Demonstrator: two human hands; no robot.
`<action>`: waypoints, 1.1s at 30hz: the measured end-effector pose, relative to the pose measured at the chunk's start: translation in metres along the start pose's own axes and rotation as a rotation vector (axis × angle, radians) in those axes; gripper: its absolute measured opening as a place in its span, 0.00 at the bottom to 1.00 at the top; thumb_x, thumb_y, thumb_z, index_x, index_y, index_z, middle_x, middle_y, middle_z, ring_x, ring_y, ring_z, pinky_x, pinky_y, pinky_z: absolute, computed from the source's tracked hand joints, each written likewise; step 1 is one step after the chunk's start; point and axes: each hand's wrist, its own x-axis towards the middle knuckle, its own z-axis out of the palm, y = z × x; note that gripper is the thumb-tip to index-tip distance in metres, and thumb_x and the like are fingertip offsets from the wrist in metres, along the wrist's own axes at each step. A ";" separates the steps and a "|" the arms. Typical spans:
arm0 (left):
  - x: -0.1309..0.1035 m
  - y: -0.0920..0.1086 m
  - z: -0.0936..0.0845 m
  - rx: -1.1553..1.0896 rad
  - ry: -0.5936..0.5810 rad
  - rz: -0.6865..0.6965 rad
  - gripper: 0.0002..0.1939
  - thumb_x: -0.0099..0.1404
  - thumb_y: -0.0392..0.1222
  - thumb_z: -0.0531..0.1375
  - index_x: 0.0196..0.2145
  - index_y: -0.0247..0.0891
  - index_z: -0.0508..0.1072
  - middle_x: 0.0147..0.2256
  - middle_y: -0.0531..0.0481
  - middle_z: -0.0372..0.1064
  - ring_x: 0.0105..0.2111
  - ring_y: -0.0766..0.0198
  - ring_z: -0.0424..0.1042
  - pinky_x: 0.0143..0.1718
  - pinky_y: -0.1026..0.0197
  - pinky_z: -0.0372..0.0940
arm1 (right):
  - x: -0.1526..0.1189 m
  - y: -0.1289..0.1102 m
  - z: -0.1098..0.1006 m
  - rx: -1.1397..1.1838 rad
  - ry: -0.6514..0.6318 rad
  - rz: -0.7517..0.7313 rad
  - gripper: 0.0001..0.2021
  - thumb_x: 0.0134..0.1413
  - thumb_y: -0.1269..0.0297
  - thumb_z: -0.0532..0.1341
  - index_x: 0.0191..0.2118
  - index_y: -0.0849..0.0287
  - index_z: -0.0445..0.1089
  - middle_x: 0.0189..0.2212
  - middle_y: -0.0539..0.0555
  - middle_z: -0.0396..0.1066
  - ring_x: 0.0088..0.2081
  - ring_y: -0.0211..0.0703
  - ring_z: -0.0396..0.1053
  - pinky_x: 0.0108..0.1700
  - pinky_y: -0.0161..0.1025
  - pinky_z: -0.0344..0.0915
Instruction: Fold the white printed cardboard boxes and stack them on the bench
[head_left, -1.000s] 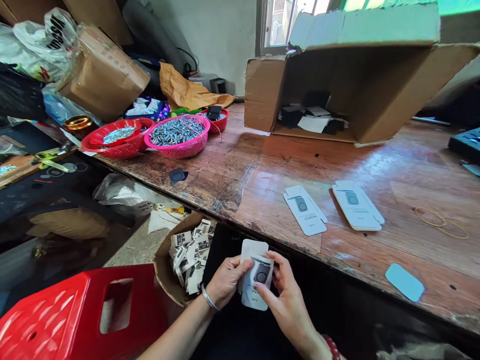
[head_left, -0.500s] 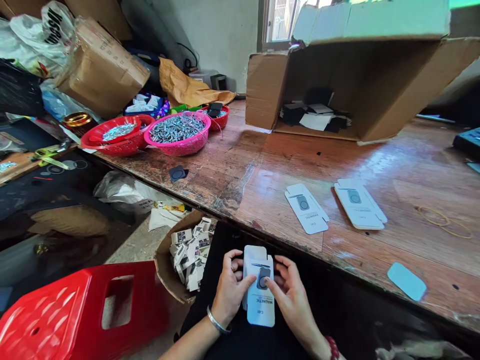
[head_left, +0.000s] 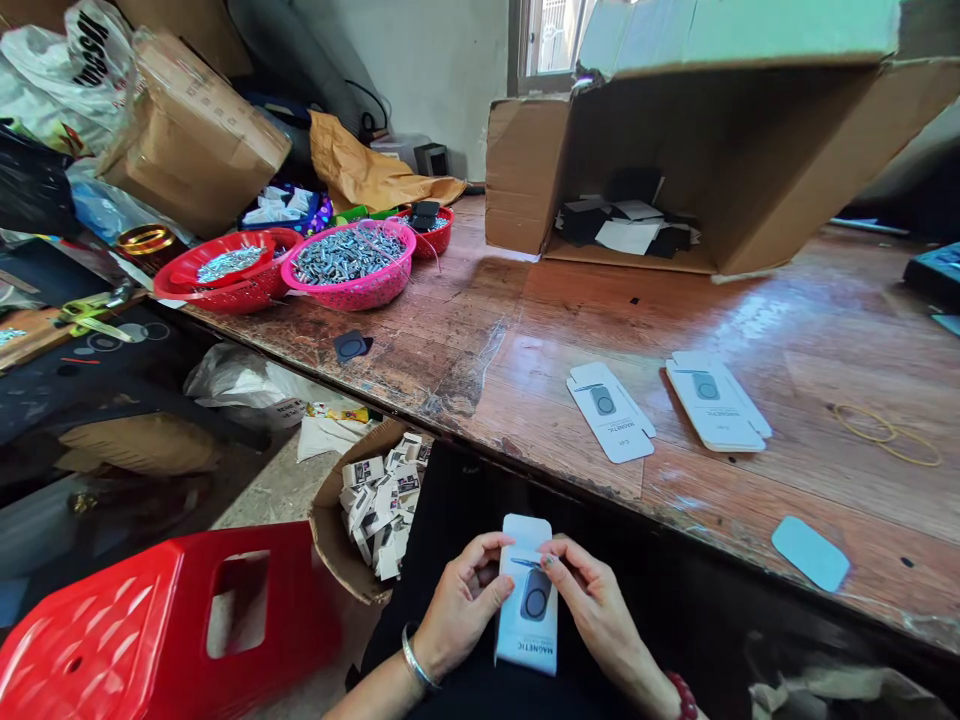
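Note:
A white printed box with a dark device picture and the word MAGNETIC is held over the lap, its top flap pointing away from me. My left hand pinches its left edge between thumb and fingers. On the opposite edge, my right hand has its thumb and fingers closed near the upper end. A flat white carton lies on the wooden table, left of a small stack of similar cartons.
A large open cardboard box stands at the back. Baskets of metal parts sit at the left. Below, a carton of small boxes is beside a red stool. A rubber band lies at the right.
The held box looks narrower and sits slightly lower and nearer to me. Both hands have shifted toward its upper end, and its side flap no longer shows. The view has moved slightly.

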 end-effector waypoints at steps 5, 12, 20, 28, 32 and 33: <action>-0.004 0.009 0.000 0.199 0.088 0.033 0.16 0.59 0.52 0.66 0.29 0.35 0.73 0.30 0.51 0.71 0.32 0.64 0.68 0.36 0.64 0.62 | -0.008 -0.009 0.000 -0.135 -0.091 -0.076 0.22 0.64 0.51 0.55 0.24 0.59 0.70 0.26 0.51 0.63 0.28 0.39 0.62 0.30 0.34 0.60; 0.002 0.021 0.005 0.043 0.123 -0.051 0.24 0.54 0.49 0.70 0.45 0.39 0.69 0.29 0.55 0.69 0.30 0.66 0.70 0.34 0.65 0.64 | 0.000 -0.018 -0.003 0.077 -0.049 0.092 0.21 0.57 0.50 0.63 0.53 0.54 0.65 0.28 0.48 0.68 0.30 0.41 0.67 0.35 0.36 0.65; -0.005 0.030 0.003 0.371 0.051 0.112 0.09 0.62 0.45 0.64 0.31 0.36 0.77 0.40 0.42 0.73 0.40 0.58 0.74 0.35 0.62 0.68 | 0.000 -0.025 -0.013 0.000 -0.188 -0.035 0.10 0.52 0.55 0.67 0.32 0.57 0.76 0.37 0.55 0.72 0.40 0.45 0.70 0.40 0.37 0.68; -0.005 0.058 0.017 0.632 0.097 0.155 0.06 0.60 0.42 0.65 0.29 0.38 0.79 0.30 0.47 0.78 0.31 0.61 0.75 0.35 0.62 0.66 | 0.007 -0.057 -0.012 -0.236 -0.222 0.078 0.10 0.53 0.57 0.66 0.31 0.58 0.78 0.29 0.52 0.73 0.32 0.42 0.69 0.35 0.36 0.64; -0.003 0.063 0.015 0.581 0.098 0.021 0.09 0.61 0.45 0.64 0.29 0.37 0.80 0.27 0.48 0.78 0.28 0.61 0.74 0.30 0.64 0.65 | 0.011 -0.065 -0.011 -0.270 -0.231 0.107 0.09 0.55 0.59 0.64 0.30 0.58 0.79 0.28 0.52 0.76 0.33 0.45 0.71 0.37 0.38 0.64; -0.002 0.062 0.014 0.561 0.093 0.005 0.09 0.60 0.45 0.64 0.29 0.37 0.81 0.27 0.48 0.79 0.28 0.60 0.74 0.30 0.63 0.65 | 0.011 -0.065 -0.011 -0.275 -0.229 0.107 0.09 0.54 0.59 0.64 0.29 0.57 0.79 0.28 0.52 0.76 0.33 0.45 0.71 0.37 0.38 0.64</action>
